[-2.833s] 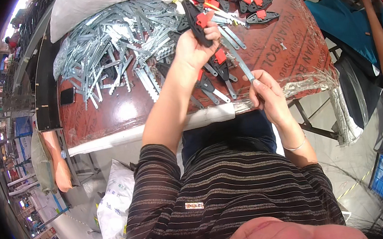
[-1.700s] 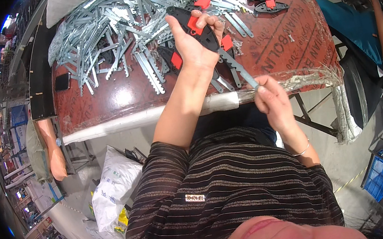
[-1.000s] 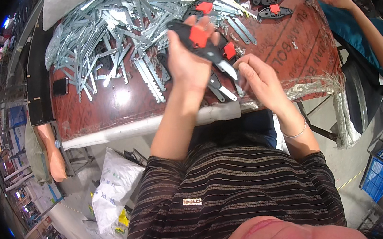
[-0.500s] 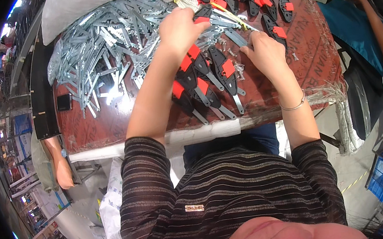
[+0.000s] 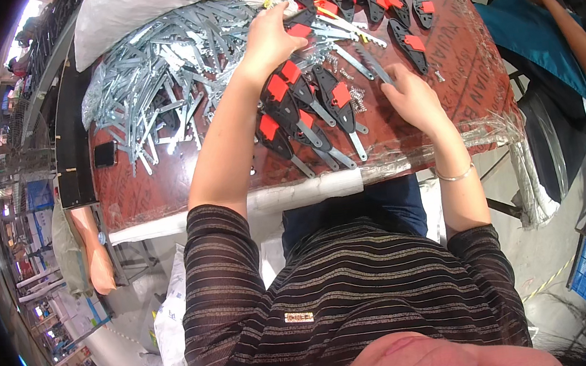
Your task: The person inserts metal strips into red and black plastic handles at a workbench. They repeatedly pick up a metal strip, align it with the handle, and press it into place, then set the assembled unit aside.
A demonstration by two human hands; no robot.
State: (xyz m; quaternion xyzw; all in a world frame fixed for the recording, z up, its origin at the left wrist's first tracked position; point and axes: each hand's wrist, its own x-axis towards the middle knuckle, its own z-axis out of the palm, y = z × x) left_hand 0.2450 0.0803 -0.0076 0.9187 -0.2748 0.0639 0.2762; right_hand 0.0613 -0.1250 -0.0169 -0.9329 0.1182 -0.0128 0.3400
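My left hand (image 5: 270,47) grips a black plastic part with a red tab (image 5: 299,29) near the far side of the table, its fingers partly covering it. A flat grey metal strip with a toothed edge (image 5: 372,64) is pinched in my right hand (image 5: 414,100). Between my forearms lie several black parts with red tabs and metal strips sticking out of them (image 5: 342,109). Small coil springs (image 5: 359,99) lie scattered beside these, just left of my right hand. Left of my left hand spreads a large heap of loose metal strips (image 5: 151,76).
A white sack (image 5: 143,8) lies behind the heap. More black parts with red tabs (image 5: 409,43) are strewn at the far right of the red-brown table (image 5: 474,90). A dark phone-like object (image 5: 105,154) rests at the left edge. Another person's arm (image 5: 572,28) is at the right.
My right hand has drawn slightly toward me, and the strip in it now stands out from the pile. My left hand has shifted a little, still with the black part.
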